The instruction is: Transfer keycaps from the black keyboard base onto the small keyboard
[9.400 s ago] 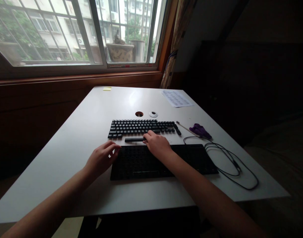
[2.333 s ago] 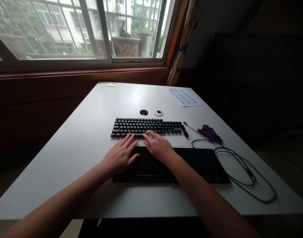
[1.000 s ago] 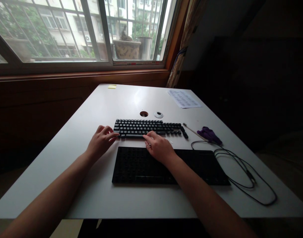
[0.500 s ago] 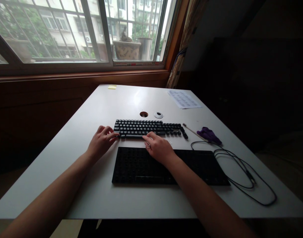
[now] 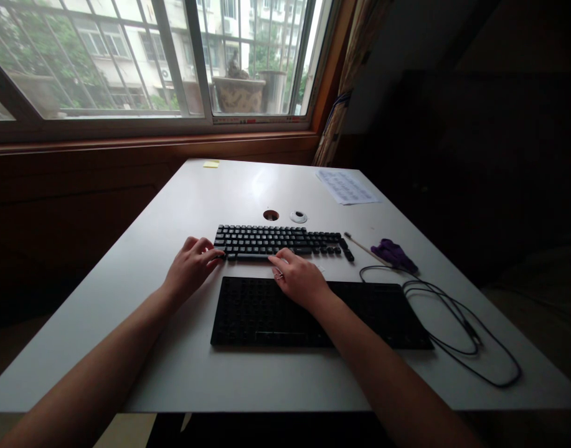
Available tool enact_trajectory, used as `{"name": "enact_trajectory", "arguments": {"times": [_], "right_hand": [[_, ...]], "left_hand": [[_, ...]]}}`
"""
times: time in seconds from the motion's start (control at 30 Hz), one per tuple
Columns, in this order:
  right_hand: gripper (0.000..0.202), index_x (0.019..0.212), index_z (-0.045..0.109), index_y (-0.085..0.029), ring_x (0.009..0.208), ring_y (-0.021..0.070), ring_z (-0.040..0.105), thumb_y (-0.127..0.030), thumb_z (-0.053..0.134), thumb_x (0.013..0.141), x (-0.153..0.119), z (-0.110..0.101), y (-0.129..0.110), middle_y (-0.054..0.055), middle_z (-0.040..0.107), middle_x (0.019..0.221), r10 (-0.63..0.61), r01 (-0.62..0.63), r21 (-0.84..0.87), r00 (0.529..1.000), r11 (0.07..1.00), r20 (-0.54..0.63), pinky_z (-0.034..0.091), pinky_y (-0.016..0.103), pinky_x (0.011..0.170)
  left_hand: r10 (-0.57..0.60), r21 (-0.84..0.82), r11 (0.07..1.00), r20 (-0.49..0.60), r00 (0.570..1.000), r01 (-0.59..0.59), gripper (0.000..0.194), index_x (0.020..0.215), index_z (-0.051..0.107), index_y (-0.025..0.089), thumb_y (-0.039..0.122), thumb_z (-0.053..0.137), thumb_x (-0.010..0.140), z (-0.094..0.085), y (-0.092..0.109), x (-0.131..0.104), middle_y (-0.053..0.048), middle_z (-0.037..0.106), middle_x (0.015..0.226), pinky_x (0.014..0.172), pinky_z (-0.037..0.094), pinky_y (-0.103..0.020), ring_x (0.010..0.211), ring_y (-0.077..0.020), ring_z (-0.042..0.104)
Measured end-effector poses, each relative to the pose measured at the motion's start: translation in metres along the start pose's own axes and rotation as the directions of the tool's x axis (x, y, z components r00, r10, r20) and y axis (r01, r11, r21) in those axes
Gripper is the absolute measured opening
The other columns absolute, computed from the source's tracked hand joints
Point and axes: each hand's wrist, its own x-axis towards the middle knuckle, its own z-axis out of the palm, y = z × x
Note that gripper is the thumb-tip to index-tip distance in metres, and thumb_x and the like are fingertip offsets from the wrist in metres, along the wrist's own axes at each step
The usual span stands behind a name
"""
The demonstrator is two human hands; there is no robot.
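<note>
Rows of loose black keycaps (image 5: 261, 237) lie on the white table in the layout of a keyboard. My left hand (image 5: 194, 261) is at their lower left corner, fingers curled in and tips closed on a corner keycap (image 5: 221, 256). My right hand (image 5: 298, 274) has its fingertips together at the right end of the long space bar keycap (image 5: 252, 257). A ring shows on one of its fingers. Below the keycaps lies a black keyboard base (image 5: 252, 314), its key area looking bare of caps. My right wrist and forearm pass over the base and hide part of it.
A coiled black cable (image 5: 453, 305) runs off the base's right side. Near it lie a purple cloth (image 5: 393, 254) and a thin brush (image 5: 364, 247). Beyond are a cable hole (image 5: 271, 215), a round cover (image 5: 299, 216), printed paper (image 5: 349, 187) and a yellow note (image 5: 211, 164).
</note>
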Motion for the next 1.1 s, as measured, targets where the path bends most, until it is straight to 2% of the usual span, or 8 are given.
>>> {"name": "enact_trajectory", "arguments": {"times": [0.27, 0.67, 1.1], "right_hand": [[0.039, 0.132, 0.054, -0.025, 0.098, 0.0196, 0.061, -0.033, 0.039, 0.097, 0.0000, 0.0011, 0.0000, 0.007, 0.057, 0.125, -0.005, 0.006, 0.004, 1.000, 1.000, -0.010, 0.049, 0.028, 0.073], [0.039, 0.132, 0.055, -0.025, 0.098, 0.0202, 0.061, -0.032, 0.039, 0.097, 0.0001, -0.0040, -0.0022, 0.008, 0.057, 0.126, 0.008, -0.008, 0.009, 1.000, 1.000, 0.010, 0.050, 0.028, 0.075], [0.040, 0.134, 0.054, -0.024, 0.100, 0.0199, 0.060, -0.032, 0.040, 0.098, -0.0001, -0.0033, -0.0019, 0.008, 0.056, 0.126, 0.010, -0.010, 0.009, 0.999, 1.000, 0.030, 0.050, 0.029, 0.076]], "left_hand": [[-0.017, -0.012, 1.000, -0.016, 1.000, 0.017, 0.020, 0.106, 0.070, 0.027, 0.030, 0.067, 0.087, 0.0000, -0.0001, -0.0001, -0.008, 0.061, 0.100, 0.072, 0.049, -0.036, 0.091, -0.0254, 0.050], [-0.022, -0.029, 0.999, -0.020, 1.000, 0.021, 0.013, 0.097, 0.072, 0.025, 0.030, 0.065, 0.088, -0.0003, 0.0045, 0.0023, -0.008, 0.061, 0.097, 0.073, 0.049, -0.036, 0.090, -0.0250, 0.050], [-0.013, 0.004, 1.000, -0.009, 1.000, 0.013, 0.013, 0.097, 0.072, 0.023, 0.029, 0.064, 0.089, -0.0001, 0.0037, 0.0019, -0.008, 0.062, 0.098, 0.072, 0.050, -0.036, 0.091, -0.0251, 0.050]]}}
